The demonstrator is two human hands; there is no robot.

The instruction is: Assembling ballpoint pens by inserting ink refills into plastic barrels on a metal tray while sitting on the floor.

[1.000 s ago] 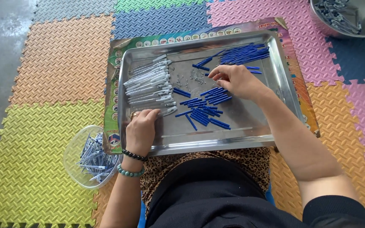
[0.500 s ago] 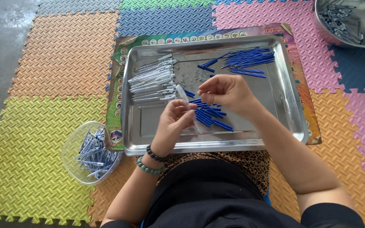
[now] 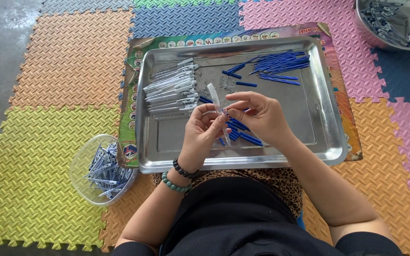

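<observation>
Hands meet over the steel tray (image 3: 326, 118). I see my left hand (image 3: 204, 135) pinching a clear pen barrel (image 3: 216, 102), held nearly upright above the loose blue refills (image 3: 243, 135). My right hand (image 3: 259, 116) pinches a small part at the barrel's side; I cannot tell which. Clear barrels (image 3: 172, 90) lie stacked at tray left. A plastic bowl (image 3: 84, 159) sits on the foam mat beside it.

A steel tray (image 3: 326, 118) lies on a printed chart sheet (image 3: 131, 102) spread over interlocking foam mats (image 3: 58, 61) in orange, yellow, blue, pink and green. On the tray, a row of clear barrels (image 3: 169, 90) sits at the left and blue refills (image 3: 278, 64) at the far right. A clear plastic bowl (image 3: 79, 163) of assembled pens stands beside the tray's near-left corner. A steel bowl (image 3: 380, 40) sits at the upper right.
</observation>
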